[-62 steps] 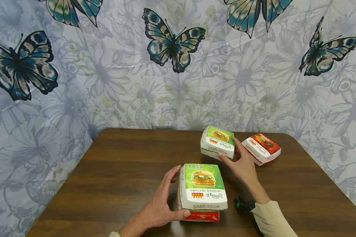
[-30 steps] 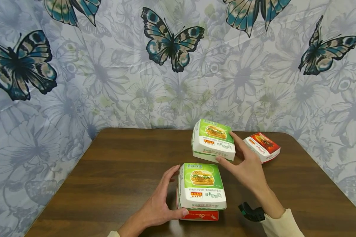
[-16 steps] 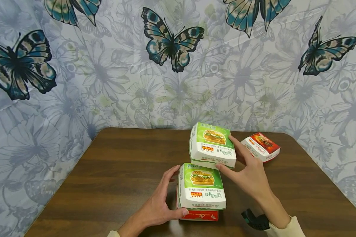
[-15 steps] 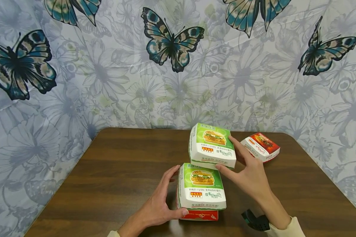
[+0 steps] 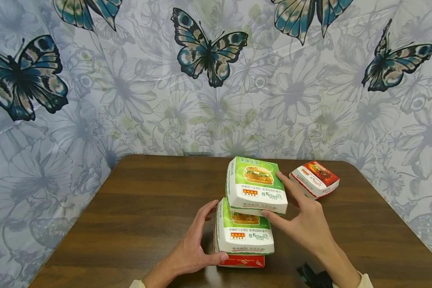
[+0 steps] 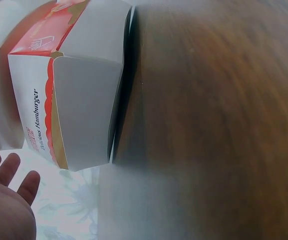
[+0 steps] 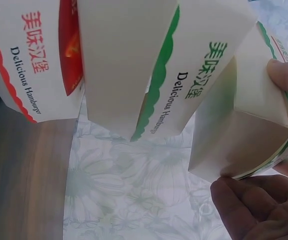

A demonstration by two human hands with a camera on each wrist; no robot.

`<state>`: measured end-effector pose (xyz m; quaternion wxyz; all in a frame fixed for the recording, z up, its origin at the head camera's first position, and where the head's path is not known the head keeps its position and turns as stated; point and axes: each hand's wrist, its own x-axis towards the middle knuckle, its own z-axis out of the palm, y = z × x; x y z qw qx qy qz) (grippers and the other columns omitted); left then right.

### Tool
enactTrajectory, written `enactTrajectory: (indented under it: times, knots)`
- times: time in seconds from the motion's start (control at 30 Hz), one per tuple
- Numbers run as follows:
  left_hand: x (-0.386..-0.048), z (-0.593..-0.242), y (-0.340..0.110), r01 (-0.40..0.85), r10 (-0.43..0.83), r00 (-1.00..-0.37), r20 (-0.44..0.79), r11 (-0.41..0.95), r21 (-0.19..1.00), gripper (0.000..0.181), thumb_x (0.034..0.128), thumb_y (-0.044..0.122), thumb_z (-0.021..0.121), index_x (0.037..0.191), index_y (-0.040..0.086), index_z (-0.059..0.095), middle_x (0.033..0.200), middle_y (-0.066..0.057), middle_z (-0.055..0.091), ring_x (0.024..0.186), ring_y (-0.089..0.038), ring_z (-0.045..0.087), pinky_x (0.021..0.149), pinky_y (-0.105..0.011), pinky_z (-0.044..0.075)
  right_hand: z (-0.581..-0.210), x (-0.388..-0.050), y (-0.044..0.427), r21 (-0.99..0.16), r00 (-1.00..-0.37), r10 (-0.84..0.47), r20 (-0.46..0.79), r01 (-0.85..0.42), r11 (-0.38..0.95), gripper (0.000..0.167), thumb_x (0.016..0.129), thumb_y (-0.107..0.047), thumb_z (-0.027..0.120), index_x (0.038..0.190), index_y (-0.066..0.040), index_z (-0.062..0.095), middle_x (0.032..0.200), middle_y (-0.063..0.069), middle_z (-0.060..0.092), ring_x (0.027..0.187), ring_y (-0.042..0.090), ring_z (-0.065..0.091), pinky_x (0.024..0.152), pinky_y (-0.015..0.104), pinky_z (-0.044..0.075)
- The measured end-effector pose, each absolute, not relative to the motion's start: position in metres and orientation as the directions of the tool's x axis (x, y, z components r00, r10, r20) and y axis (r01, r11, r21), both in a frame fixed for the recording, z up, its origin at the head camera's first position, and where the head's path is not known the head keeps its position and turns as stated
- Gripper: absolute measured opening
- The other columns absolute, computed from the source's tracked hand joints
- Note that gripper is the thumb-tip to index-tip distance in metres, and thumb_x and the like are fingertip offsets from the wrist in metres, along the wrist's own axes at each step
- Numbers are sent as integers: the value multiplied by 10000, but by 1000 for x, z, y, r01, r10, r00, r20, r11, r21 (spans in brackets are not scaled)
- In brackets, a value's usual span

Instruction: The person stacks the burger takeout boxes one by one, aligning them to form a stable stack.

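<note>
In the head view, a green-and-white hamburger box sits on a red hamburger box. My left hand holds this stack at its left side, thumb at the front corner and index finger near the back corner. Three of its fingers stand apart from the red box in the left wrist view. My right hand grips a second green hamburger box by its right side, above the back part of the stack. A gap shows between the held box and the stack in the right wrist view, with the held box tilted.
Another red-and-white hamburger box lies on the brown wooden table at the back right. Behind the table hangs a butterfly-patterned cloth. A black band is at the right wrist.
My right hand has brought the green box left, lifting it and then lowering it toward the stack, so it now hides the stack's back top. The left hand stays nearly still.
</note>
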<state>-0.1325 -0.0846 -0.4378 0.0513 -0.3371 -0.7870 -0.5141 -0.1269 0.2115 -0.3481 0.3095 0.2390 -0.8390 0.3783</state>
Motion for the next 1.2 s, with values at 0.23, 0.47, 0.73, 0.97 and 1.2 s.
enactTrajectory:
  times: [0.23,0.47,0.73,0.97,1.2]
  knots:
    - [-132,-439,-86,572,476,-775,415,249,782,1089,806,398,844,1641,210,171,1621,55,296,1402,-204,374,1125,-474,407,-351,-114,211,-486,-719,-174,673,-606,630,1062,635,-91,986,1557,-198,470,1235,80,740,1092,2,674,908,54,466]
    - [-131,-438,-86,554,466,-788,402,255,792,1086,802,387,848,1638,281,164,1614,70,302,1391,-207,378,1111,-501,412,-354,-106,209,-470,-733,-206,649,-599,649,1063,647,-144,992,1565,-173,456,1296,72,714,1124,4,656,954,59,445]
    - [-131,-437,-86,556,474,-784,400,249,793,1084,806,378,851,1636,277,162,1617,66,299,1394,-214,374,1128,-486,395,-355,-98,206,-477,-739,-233,632,-609,634,1085,631,-177,1003,1566,-153,453,1397,77,651,1237,-7,602,1012,74,428]
    - [-131,-438,-85,567,482,-777,406,255,783,1090,804,387,853,1635,290,154,1635,52,279,1378,-224,386,1113,-497,407,-356,-95,206,-436,-702,-259,663,-644,629,1039,669,-322,989,1551,-132,475,1446,81,616,1305,19,569,1056,84,408]
    - [-131,-438,-86,581,484,-769,417,260,771,1088,803,400,859,1633,282,165,1631,50,285,1365,-218,399,1098,-490,423,-356,-94,202,-391,-648,-280,709,-691,608,974,758,-498,899,1537,-84,487,1487,92,582,1361,36,527,1079,95,395]
